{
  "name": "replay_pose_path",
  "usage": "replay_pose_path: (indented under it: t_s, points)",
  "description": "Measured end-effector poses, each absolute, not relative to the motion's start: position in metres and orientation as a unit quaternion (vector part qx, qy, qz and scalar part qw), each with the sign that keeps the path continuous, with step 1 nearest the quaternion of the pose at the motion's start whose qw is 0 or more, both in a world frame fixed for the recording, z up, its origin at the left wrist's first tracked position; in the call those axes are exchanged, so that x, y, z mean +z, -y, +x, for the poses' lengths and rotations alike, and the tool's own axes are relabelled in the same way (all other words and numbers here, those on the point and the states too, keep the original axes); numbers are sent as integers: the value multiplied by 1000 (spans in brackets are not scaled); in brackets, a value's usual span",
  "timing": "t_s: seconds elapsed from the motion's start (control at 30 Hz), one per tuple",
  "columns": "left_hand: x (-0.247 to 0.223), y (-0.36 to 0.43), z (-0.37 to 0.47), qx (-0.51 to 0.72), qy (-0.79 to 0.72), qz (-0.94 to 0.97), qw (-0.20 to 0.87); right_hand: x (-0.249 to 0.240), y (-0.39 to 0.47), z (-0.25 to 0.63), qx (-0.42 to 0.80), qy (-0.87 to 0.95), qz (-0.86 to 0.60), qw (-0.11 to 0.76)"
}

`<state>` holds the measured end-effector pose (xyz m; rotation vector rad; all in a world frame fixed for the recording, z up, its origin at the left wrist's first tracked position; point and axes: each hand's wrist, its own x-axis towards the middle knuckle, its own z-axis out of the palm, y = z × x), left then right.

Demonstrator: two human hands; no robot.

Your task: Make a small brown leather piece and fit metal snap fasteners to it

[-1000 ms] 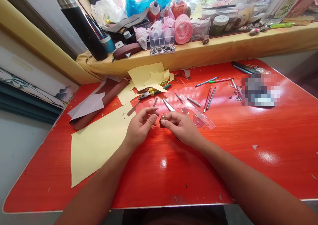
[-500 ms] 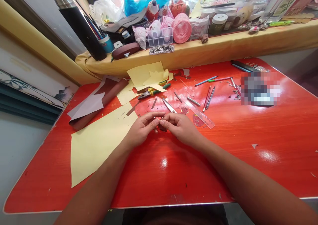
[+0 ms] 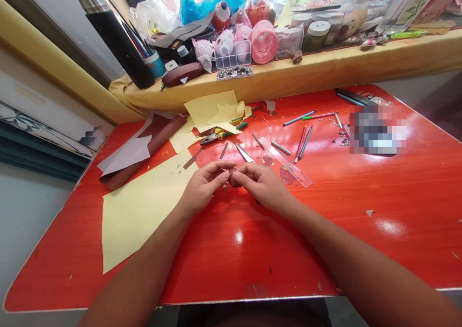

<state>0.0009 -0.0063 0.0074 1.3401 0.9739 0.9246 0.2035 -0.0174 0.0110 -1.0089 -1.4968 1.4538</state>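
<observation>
Between my fingertips is a small dark brown piece (image 3: 234,178) that looks like leather, held above the red table (image 3: 238,264). My left hand (image 3: 204,185) pinches its left side, thumb and fingers closed. On the other side my right hand (image 3: 260,185) grips it the same way, thumb toward me. Much of the piece is hidden by the fingers. Just beyond my hands lie scissors (image 3: 244,152), their handles covered by my right hand. A clear ruler (image 3: 294,169) lies to the right of them.
A large yellow sheet (image 3: 140,216) and a roll of brown material (image 3: 144,151) lie to the left. Behind are pliers (image 3: 216,135) and yellow scraps (image 3: 212,110). Pens and pencils (image 3: 306,141) are at right. A black flask (image 3: 117,43) stands on the crowded sill.
The small brown piece has turned between my fingers, showing a broader, rounder face now. Both hands stay in nearly the same place, shifted very slightly left.
</observation>
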Motion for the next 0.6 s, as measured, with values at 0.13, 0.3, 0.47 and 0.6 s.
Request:
replay_pose_path:
  t_s: [0.13,0.3,0.47,0.6]
  points:
    - [5,5,0,438,-405,565,570,12,16,205,569,580,-416,408]
    - [5,5,0,467,-390,566,557,10,15,207,521,602,-458,396]
    - [9,8,1,453,-402,589,534,6,16,206,500,611,-469,396]
    - [10,9,3,457,-420,588,519,4,16,205,487,623,-473,390]
